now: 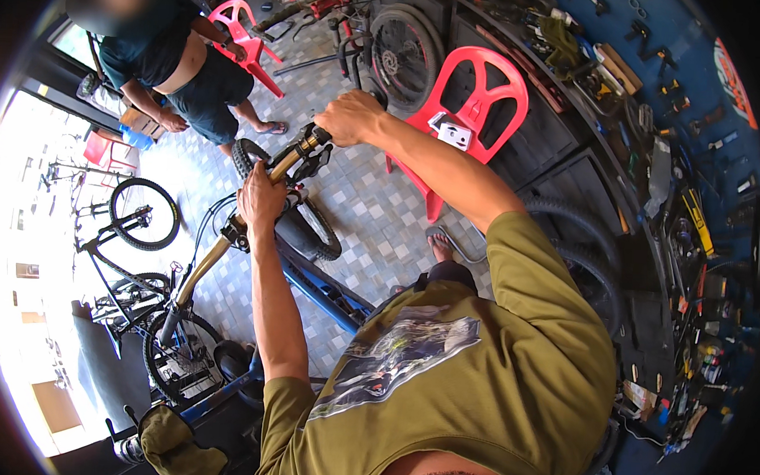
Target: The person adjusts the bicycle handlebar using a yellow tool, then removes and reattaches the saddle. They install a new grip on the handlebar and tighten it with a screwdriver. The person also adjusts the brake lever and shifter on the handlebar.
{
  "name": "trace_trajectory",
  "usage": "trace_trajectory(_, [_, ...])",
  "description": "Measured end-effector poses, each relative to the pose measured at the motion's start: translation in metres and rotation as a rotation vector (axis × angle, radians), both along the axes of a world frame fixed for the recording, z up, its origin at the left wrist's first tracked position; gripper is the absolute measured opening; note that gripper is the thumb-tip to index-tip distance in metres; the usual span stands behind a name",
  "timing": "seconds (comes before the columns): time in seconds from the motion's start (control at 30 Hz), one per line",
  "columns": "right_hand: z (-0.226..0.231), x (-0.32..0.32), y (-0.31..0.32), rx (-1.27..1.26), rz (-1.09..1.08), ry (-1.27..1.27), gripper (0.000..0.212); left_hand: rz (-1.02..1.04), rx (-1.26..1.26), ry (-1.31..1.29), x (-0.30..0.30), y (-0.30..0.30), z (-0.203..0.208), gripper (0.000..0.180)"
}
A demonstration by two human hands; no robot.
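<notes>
A bicycle with a gold handlebar (203, 266) and a blue frame (326, 303) stands in front of me, turned at a slant. My right hand (351, 119) is closed round the bar's far right end, over the grip. Closer to the middle, my left hand (262, 198) has its fingers wrapped over the same handlebar; its palm side is hidden. Brake lever and clamp parts (314, 161) sit just inward of my right hand. Dark cables (206, 223) loop out on the left of the bar. Below the bar shows part of a tyre (326, 229).
Another person (181, 63) stands at the far left. A red plastic chair (506, 99) holds a small white box (455, 135); another red chair (251, 44) is farther back. Other bicycles (117, 224) stand left. A tool-covered bench and wall (651, 155) line the right.
</notes>
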State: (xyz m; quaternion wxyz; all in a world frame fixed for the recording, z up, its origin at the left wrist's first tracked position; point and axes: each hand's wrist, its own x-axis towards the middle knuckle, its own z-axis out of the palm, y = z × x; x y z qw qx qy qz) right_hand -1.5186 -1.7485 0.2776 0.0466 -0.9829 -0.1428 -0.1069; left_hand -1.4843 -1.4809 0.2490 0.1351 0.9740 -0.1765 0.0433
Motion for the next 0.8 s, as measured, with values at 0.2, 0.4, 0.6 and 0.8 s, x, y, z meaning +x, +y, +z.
trace_trajectory(0.2, [0.0,-0.003,-0.003,-0.01,0.018,-0.011,0.019,0.0,0.018,-0.007,-0.002,-0.001,0.002,0.053])
trace_trajectory(0.4, [0.024,-0.012,0.0,0.046,0.0,0.093,0.024,-0.006,0.022,-0.003,-0.003,0.0,0.002,0.05])
trace_trajectory(0.6, [0.028,-0.016,0.004,-0.001,-0.172,0.153,0.027,0.009,0.011,0.028,-0.004,0.004,0.007,0.047])
trace_trajectory(0.8, [0.023,-0.019,0.006,-0.008,-0.215,0.087,0.027,-0.011,-0.015,-0.031,-0.005,0.006,0.006,0.039])
